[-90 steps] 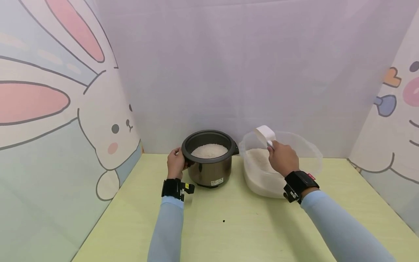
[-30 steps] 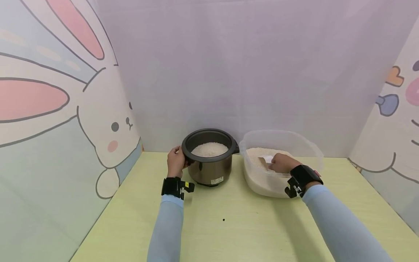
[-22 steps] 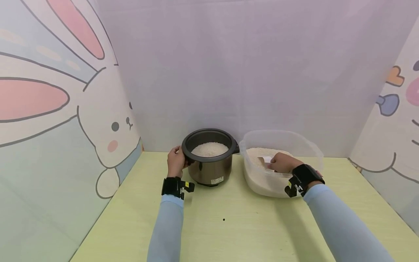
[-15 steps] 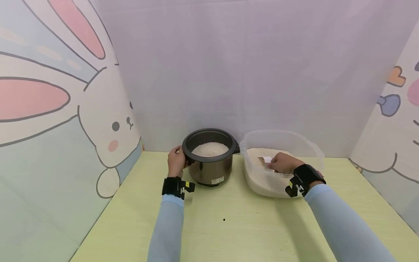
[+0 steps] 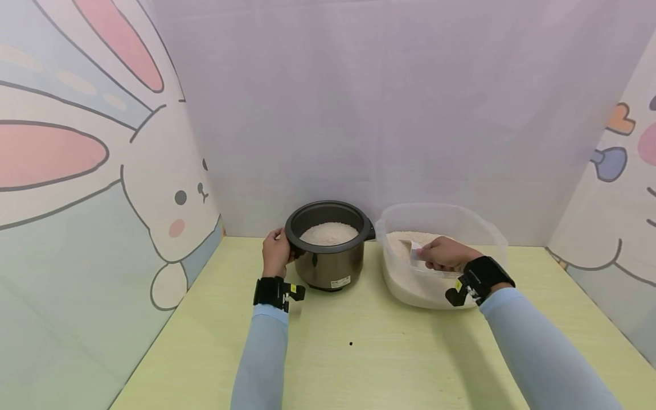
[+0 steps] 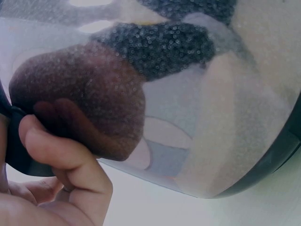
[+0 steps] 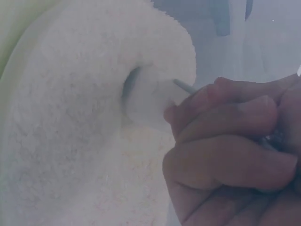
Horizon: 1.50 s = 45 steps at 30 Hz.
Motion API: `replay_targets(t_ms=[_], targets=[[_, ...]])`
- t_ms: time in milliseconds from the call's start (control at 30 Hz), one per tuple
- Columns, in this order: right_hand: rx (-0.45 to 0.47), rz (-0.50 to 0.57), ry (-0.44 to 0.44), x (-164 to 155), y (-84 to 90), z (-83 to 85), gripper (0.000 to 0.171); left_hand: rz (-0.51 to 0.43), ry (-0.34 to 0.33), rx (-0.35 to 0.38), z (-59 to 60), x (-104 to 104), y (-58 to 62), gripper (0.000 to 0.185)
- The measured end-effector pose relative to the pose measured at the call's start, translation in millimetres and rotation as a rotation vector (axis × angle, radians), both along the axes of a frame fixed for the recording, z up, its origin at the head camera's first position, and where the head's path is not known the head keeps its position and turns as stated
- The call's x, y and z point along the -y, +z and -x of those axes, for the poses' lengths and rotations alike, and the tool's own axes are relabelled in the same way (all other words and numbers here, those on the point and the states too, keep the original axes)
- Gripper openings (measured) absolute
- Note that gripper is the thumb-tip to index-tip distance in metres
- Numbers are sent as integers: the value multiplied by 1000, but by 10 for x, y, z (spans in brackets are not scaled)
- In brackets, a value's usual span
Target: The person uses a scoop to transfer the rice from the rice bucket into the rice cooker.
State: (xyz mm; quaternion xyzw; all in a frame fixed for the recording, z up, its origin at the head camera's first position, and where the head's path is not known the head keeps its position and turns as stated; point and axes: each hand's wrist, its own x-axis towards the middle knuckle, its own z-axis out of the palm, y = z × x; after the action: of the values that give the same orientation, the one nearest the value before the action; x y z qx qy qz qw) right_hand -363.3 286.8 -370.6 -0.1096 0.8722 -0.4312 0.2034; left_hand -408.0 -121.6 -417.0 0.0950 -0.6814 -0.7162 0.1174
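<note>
mostly buried, scoop (image 7: 148,96) (handle hidden by right hand (image 5: 443,254)) sits in rice (image 7: 70,141).

Left hand (image 5: 277,254) grips the left side of the dark pot (image 5: 329,253), which has a mound of white rice in it. Right next to it on the right is a clear tub (image 5: 442,216) also holding rice. Right hand (image 5: 445,254) is down inside the tub, fingers curled round a white scoop (image 5: 414,248) dug into the rice. Everything sits on a pale green table (image 5: 359,353), with one tiny dark speck (image 5: 351,344) out front.
</note>
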Motion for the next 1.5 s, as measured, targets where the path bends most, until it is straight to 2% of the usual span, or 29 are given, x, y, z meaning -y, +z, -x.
replay_targets(t_ms=[167,433,800,1000,1233,1500], targets=[[57,104,-19,-24,6,-3,44,2,5,-5,4,-7,1,43],[164,275,-74,-22,16,-26,44,10,-1,-14,12,-10,-15,44],[169,354,-148,-32,10,-30,43,5,-1,-8,20,15,-54,43],[226,512,-208,-54,20,-29,37,3,3,3,34,-1,-31,43],[253,692,-235,-77,35,-37,26,4,7,7,54,3,-35,43],[252,815,-293,-88,84,-68,22,13,19,5,37,-12,-31,43]])
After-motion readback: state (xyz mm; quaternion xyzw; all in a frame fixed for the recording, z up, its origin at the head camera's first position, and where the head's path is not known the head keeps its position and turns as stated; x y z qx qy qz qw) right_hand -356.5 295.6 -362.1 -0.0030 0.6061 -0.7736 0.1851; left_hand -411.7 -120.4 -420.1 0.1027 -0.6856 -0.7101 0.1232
